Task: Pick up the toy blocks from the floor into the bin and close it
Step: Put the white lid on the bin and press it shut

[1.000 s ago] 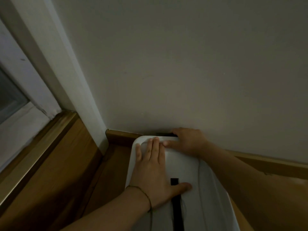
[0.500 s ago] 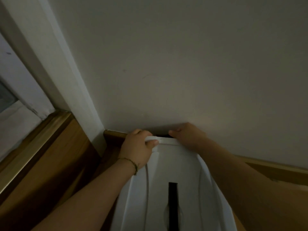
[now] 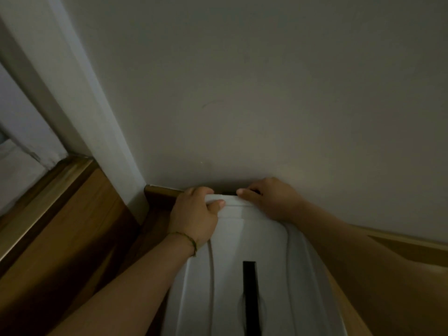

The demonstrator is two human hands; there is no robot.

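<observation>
2 hands are working the closing step: the left hand [image 3: 194, 219] is curling its fingers [image 3: 204, 190] over the far edge of the white lid [image 3: 252, 241], thumb pressing on top. The right hand [image 3: 269, 202] is gripping the same edge beside it, fingertips apparently tucked behind the rim. The bin, hidden beneath the lid, is sitting in the corner, close against the wall [image 3: 266, 93] and skirting board [image 3: 162, 191]; no blocks are showing. Fingers are risking a pinch between rim and wall, and uneven pressing could be leaving 1 side unlatched.
</observation>
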